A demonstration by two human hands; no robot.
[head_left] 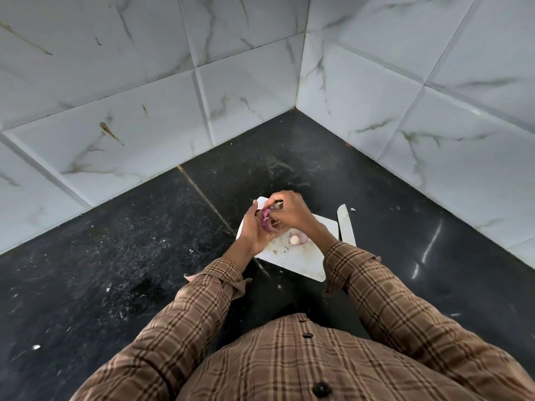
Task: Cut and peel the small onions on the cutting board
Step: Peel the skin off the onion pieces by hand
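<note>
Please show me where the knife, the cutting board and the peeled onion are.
knife [345, 224]: head view, on the flat blade.
cutting board [295, 260]: head view, on its bare near part.
peeled onion [294, 240]: head view, on its pale rounded surface.

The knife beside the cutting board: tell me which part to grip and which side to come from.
The knife lies flat on the dark counter along the right edge of the white cutting board, blade tip pointing away. Only the blade shows; the right sleeve hides the near end, where the handle presumably lies. Probably take that near end, coming from the right, away from the board and both busy hands.
</note>
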